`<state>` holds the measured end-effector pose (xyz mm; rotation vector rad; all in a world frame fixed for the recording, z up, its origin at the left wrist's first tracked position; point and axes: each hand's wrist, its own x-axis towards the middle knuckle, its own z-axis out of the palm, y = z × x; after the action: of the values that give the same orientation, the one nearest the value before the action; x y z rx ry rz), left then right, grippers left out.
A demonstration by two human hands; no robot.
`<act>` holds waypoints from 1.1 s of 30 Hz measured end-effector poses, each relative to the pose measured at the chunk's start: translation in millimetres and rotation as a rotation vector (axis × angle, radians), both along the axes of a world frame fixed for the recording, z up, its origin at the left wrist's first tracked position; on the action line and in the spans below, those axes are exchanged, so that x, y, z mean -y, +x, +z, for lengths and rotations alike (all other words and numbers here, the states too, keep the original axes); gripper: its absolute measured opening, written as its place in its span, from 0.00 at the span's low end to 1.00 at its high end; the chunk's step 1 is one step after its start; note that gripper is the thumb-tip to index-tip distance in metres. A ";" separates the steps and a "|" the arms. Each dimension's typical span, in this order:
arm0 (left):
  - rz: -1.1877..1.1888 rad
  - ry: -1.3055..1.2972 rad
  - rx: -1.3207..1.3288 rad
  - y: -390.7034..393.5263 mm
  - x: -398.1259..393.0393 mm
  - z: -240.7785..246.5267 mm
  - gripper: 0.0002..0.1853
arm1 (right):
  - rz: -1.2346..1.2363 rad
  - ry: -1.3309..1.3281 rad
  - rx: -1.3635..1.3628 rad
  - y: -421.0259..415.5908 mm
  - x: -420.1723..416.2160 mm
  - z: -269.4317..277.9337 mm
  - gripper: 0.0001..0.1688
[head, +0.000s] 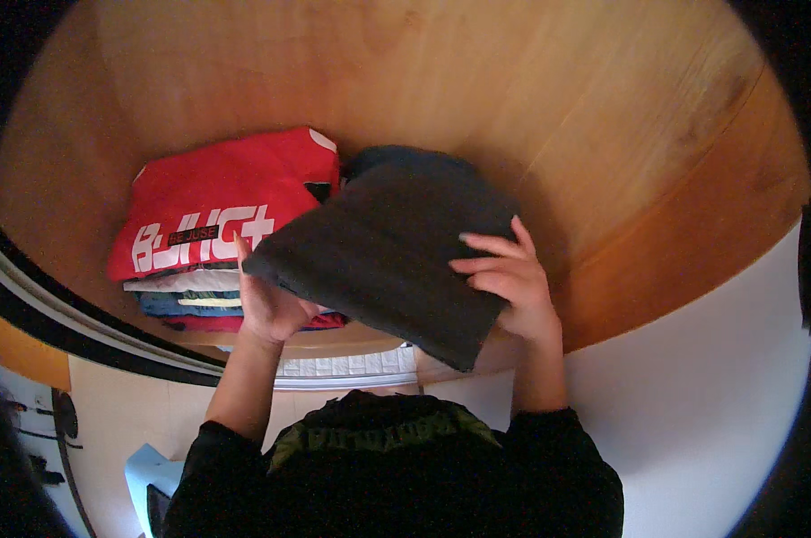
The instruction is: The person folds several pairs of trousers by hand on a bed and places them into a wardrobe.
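Note:
A folded dark grey garment [392,249] is held tilted between both hands in front of a wooden shelf. My left hand [271,296] supports its left corner from below, thumb side up, close to the stack of clothes. On its right part lie the spread fingers of my right hand [516,282]. Behind it shows a dark blue folded garment [405,156], mostly covered. To the left, a red garment with white lettering [237,175] tops a stack of folded clothes [210,299] in white, blue, yellow and red.
The wooden cabinet's back panel [446,74] rises behind the clothes, and its side panel [688,222] stands at the right. A curved-looking door track [96,302] runs along the left. Below the shelf edge [311,346] are a white brick-patterned surface [352,364] and a light blue object [153,471].

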<state>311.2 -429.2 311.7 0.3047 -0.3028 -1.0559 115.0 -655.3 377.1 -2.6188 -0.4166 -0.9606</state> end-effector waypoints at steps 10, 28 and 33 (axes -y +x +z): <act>-0.063 0.136 0.092 32.1 57.6 -17.6 0.30 | -0.038 0.836 0.389 60.5 83.8 -19.8 0.12; 0.132 0.457 0.221 10.5 107.4 -12.3 0.22 | -0.389 1.516 -0.037 53.5 94.6 -41.2 0.36; 0.142 0.501 0.181 31.5 127.8 -17.1 0.27 | -0.442 1.532 -0.154 71.0 118.3 -21.9 0.31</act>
<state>342.7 -557.1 294.6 0.8631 -0.1700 -0.9547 185.9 -773.6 355.2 -1.3003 0.7218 -0.6778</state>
